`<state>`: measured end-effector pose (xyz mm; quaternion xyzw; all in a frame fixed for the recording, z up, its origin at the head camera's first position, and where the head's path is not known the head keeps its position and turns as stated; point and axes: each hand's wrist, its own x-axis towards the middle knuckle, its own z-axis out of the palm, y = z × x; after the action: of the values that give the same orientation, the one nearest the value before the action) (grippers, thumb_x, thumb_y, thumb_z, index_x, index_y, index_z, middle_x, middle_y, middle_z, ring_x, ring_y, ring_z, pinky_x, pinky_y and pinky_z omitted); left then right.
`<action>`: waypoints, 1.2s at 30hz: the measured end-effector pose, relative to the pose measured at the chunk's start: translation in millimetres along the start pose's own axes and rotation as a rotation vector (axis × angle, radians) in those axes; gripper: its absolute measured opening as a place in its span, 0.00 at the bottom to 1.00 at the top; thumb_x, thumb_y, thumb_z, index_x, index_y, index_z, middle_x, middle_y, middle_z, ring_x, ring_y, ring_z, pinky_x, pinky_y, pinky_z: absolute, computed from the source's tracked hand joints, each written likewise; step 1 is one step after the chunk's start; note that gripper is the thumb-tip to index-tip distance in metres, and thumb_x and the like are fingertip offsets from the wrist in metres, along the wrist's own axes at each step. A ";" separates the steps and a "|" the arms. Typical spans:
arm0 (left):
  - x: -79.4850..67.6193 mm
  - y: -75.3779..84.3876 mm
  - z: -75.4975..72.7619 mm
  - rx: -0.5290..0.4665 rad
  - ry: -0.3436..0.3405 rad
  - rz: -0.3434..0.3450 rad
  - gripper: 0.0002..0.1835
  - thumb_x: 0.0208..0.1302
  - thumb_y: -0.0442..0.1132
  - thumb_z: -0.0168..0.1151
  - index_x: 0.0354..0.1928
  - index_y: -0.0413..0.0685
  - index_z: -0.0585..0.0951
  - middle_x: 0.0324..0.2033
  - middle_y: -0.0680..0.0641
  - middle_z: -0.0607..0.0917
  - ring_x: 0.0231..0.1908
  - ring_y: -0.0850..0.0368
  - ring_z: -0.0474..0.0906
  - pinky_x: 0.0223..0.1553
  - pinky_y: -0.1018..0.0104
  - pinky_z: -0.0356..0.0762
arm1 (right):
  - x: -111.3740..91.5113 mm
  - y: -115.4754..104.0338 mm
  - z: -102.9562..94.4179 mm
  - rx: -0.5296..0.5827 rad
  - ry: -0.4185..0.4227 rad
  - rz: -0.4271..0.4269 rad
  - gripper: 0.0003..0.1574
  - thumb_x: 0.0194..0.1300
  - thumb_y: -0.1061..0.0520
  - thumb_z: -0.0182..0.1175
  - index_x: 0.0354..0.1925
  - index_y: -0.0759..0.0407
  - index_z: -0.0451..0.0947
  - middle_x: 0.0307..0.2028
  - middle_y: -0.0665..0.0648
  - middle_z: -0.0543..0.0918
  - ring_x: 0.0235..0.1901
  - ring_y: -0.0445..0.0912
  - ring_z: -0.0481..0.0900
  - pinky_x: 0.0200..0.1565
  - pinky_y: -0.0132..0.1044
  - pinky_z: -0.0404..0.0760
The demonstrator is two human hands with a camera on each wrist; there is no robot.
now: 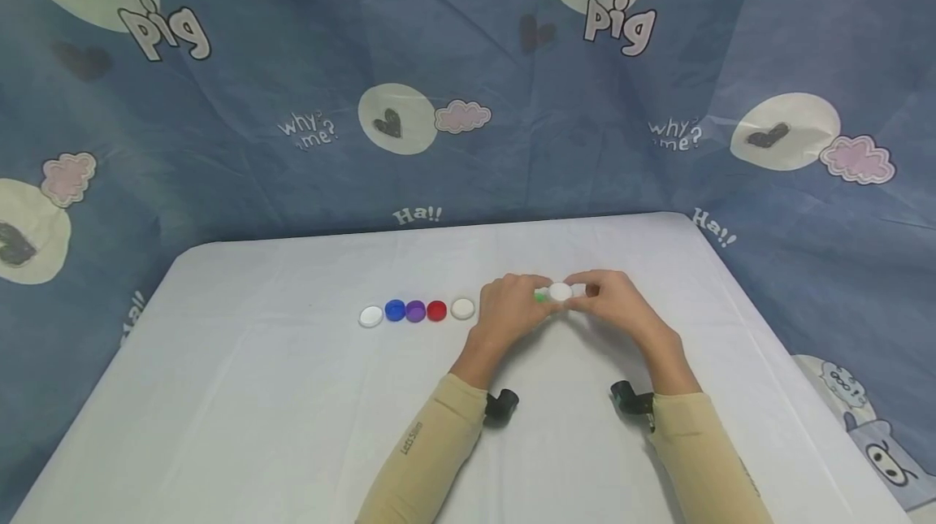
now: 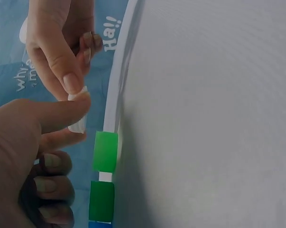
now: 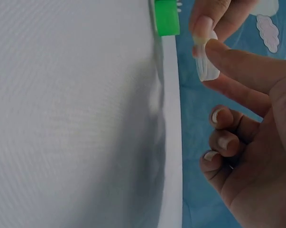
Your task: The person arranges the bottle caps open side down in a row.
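Note:
Between both hands, above the white table, is a small round white plastic pot (image 1: 561, 292). My left hand (image 1: 514, 306) pinches its left side between thumb and finger. From the other side my right hand (image 1: 610, 296) pinches it as well, thumb and finger at the rim. Seen edge-on in the right wrist view, the pot (image 3: 208, 64) is whitish and translucent, partly covered by the fingertips. Beyond the left hand stands a bright green pot (image 2: 106, 152), mostly hidden in the head view, beside a darker green pot (image 2: 101, 202).
Left of the hands runs a row of small round pots: white (image 1: 463, 309), red (image 1: 436, 310), purple (image 1: 415, 311), blue (image 1: 395, 310) and another white one (image 1: 370, 316). They stand on a white-covered table (image 1: 256, 402). A blue printed cloth (image 1: 468, 175) hangs behind it.

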<state>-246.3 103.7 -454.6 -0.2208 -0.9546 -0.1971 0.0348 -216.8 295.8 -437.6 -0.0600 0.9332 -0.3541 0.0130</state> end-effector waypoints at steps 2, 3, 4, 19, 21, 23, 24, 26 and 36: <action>0.0 0.9 -0.2 0.015 -0.016 -0.001 0.24 0.56 0.69 0.64 0.54 0.76 0.84 0.38 0.58 0.90 0.26 0.60 0.77 0.25 0.63 0.69 | 0.1 -0.4 1.0 -0.013 -0.009 0.005 0.24 0.58 0.53 0.70 0.53 0.57 0.84 0.23 0.54 0.74 0.25 0.46 0.67 0.28 0.38 0.68; -0.1 1.4 -0.3 0.021 -0.025 0.000 0.24 0.57 0.69 0.64 0.53 0.75 0.84 0.37 0.58 0.90 0.26 0.60 0.77 0.24 0.63 0.69 | 0.2 -0.4 1.5 -0.025 -0.012 0.007 0.24 0.58 0.52 0.70 0.53 0.57 0.84 0.24 0.54 0.74 0.26 0.46 0.67 0.28 0.38 0.69; -0.3 1.9 -0.3 0.026 -0.036 0.000 0.24 0.57 0.70 0.63 0.53 0.75 0.84 0.35 0.57 0.89 0.25 0.59 0.76 0.24 0.63 0.69 | 0.2 -0.5 2.0 -0.036 -0.016 0.009 0.24 0.58 0.52 0.70 0.53 0.57 0.84 0.24 0.54 0.75 0.26 0.45 0.68 0.28 0.38 0.69; -1.7 6.7 3.3 0.087 -0.066 -0.008 0.21 0.60 0.64 0.65 0.52 0.66 0.86 0.31 0.55 0.90 0.24 0.58 0.78 0.24 0.63 0.72 | -1.1 -2.8 7.9 -0.185 -0.035 0.045 0.24 0.57 0.49 0.69 0.53 0.51 0.84 0.28 0.53 0.81 0.26 0.45 0.72 0.29 0.36 0.70; -1.9 7.4 3.3 0.091 -0.069 -0.007 0.22 0.60 0.63 0.65 0.53 0.65 0.86 0.35 0.54 0.91 0.27 0.58 0.80 0.25 0.64 0.74 | -0.9 -2.2 8.6 -0.198 -0.038 0.053 0.24 0.58 0.49 0.69 0.53 0.51 0.84 0.28 0.53 0.81 0.26 0.45 0.72 0.28 0.36 0.70; -2.2 8.2 3.4 0.089 -0.075 -0.005 0.21 0.60 0.62 0.65 0.52 0.64 0.86 0.35 0.54 0.91 0.28 0.57 0.82 0.26 0.64 0.75 | -0.8 -1.5 9.4 -0.205 -0.046 0.063 0.24 0.58 0.49 0.69 0.54 0.51 0.84 0.28 0.53 0.81 0.26 0.45 0.72 0.28 0.37 0.70; -2.4 8.5 3.5 0.090 -0.075 -0.004 0.21 0.60 0.62 0.66 0.52 0.64 0.86 0.36 0.54 0.91 0.29 0.57 0.82 0.26 0.64 0.76 | -0.9 -1.5 9.5 -0.208 -0.050 0.066 0.24 0.58 0.49 0.69 0.54 0.51 0.84 0.28 0.52 0.81 0.26 0.45 0.72 0.28 0.37 0.70; -3.1 9.2 3.9 0.096 -0.073 0.002 0.21 0.59 0.61 0.67 0.51 0.63 0.87 0.35 0.54 0.91 0.29 0.57 0.83 0.26 0.64 0.76 | -1.2 -1.0 9.9 -0.213 -0.059 0.071 0.25 0.58 0.49 0.69 0.54 0.51 0.83 0.29 0.52 0.81 0.26 0.45 0.72 0.28 0.37 0.70; -3.7 10.4 5.8 0.101 -0.053 0.009 0.19 0.59 0.58 0.68 0.51 0.63 0.87 0.33 0.54 0.91 0.26 0.58 0.80 0.24 0.65 0.73 | -3.2 -2.6 9.7 -0.233 -0.065 0.079 0.26 0.58 0.49 0.69 0.56 0.51 0.82 0.31 0.53 0.82 0.28 0.45 0.72 0.30 0.37 0.70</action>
<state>-238.4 113.0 -456.8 -0.2283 -0.9628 -0.1426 0.0214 -212.8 287.9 -443.2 -0.0356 0.9688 -0.2402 0.0503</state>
